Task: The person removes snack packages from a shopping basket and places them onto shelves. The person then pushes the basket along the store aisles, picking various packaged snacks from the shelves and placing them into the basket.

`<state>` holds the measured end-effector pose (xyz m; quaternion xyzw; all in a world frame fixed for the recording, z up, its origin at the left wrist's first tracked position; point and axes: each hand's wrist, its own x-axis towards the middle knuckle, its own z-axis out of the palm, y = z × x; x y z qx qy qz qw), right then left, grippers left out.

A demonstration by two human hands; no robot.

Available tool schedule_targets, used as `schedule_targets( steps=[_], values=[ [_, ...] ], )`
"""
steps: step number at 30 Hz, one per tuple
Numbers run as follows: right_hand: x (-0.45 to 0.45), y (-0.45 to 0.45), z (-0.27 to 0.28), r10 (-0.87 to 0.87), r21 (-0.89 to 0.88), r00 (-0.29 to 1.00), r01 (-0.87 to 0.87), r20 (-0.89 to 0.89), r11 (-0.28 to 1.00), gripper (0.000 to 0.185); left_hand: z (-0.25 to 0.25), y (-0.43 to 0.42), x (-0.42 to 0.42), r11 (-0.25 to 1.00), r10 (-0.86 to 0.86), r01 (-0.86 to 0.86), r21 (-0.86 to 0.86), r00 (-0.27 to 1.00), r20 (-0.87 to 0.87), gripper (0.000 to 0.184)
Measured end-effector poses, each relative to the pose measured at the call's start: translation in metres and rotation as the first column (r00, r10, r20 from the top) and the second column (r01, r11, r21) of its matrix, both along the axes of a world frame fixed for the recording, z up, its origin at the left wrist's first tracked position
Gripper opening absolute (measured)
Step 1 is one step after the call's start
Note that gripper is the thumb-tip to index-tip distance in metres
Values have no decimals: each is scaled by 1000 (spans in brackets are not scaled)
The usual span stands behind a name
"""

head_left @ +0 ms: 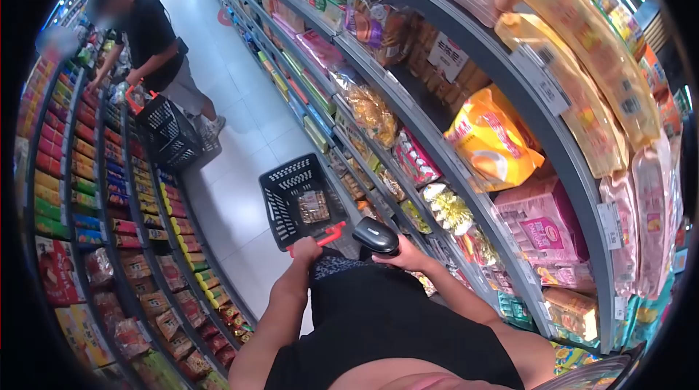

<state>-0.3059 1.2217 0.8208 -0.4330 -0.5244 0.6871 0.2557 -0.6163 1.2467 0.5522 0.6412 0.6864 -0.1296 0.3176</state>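
My left hand is closed around the red handle of a black shopping basket in front of me. In the basket lies a clear pack of small brown pieces. My right hand is closed on a black, rounded handheld device with a glossy top, held beside the basket at waist height. Its underside and most of my fingers on it are hidden. The nearest goods to my right hand are packs on the lower shelves.
Snack shelves curve along my right, with an orange-yellow bag and a pink box. Packed shelves line the left. Farther along the tiled aisle, a person in black reaches toward the left shelves, near another black basket.
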Motion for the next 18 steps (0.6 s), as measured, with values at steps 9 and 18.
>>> schedule_targets(
  steps=[9, 18],
  values=[
    [-102, 42, 17, -163, -138, 982, 175, 96, 975, 29, -7, 86, -43, 1000, -12, 11, 21, 998, 67, 30],
    [-160, 10, 10, -512, -113, 854, 520, 90, 847, 23, -11, 139, -69, 999, -25, 20, 46, 992, 124, 32]
  ],
)
